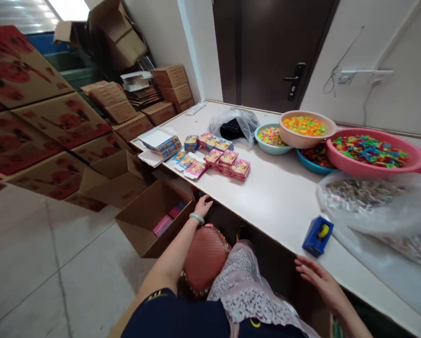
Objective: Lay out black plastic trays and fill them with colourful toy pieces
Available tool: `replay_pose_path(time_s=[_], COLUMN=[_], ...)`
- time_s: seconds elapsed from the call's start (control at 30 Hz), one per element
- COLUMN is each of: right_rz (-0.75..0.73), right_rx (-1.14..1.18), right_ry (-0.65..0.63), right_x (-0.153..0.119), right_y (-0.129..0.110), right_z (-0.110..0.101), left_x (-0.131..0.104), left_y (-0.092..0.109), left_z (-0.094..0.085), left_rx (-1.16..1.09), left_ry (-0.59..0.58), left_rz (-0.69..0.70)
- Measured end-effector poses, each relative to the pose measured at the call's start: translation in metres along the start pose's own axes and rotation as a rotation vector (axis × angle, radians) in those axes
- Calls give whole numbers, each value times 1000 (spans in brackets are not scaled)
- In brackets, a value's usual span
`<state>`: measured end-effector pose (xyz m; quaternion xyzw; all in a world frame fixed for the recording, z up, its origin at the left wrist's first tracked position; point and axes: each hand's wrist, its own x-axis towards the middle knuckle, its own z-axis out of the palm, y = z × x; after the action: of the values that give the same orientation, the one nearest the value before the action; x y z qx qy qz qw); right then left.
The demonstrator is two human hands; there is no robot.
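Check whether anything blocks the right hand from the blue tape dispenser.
Nothing visible stands between the right hand and the blue tape dispenser. The hand is at the near edge of the table, with the dispenser just beyond. The plastic bag lies farther right, outside that line.

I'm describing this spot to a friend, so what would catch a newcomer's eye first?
Probably the big pink basin of multicoloured pieces on the white table's right, beside a pale peach basin of mostly orange and yellow pieces. Next come the stacked pink and blue packets toward the table's left end and the blue tape dispenser near the right hand.
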<state>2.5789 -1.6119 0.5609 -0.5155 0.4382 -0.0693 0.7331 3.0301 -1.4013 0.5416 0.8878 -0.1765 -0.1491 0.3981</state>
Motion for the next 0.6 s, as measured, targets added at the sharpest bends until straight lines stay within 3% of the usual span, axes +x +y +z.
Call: replay_pose_path(time_s=[0.1,0.2,0.3,0.37,0.47,0.53,0.6], right_rz=[-139,-228,-284,-287,-157,-63,-84], right_rx=[-30,-115,-213,-307,-426,-435,-400], right_ry=[-45,-115,-94,-61,-29,-18,-4], right_x=[97,225,362,443,540,586,619], right_y=[-91,-177,-243,-276,-309,-320,-323], right_z=[37,89,147,183,225,244,257], left_x=[132,267,396,472,562,602,631], left_y=[58,114,159,179,190,189,184], left_z=[-8,-12,-4,7,27,37,40], left_rx=[46,108,208,292,417,486,533], left_ry=[44,87,87,84,103,117,114], left_rz=[83,130,140,121,27,-46,-63])
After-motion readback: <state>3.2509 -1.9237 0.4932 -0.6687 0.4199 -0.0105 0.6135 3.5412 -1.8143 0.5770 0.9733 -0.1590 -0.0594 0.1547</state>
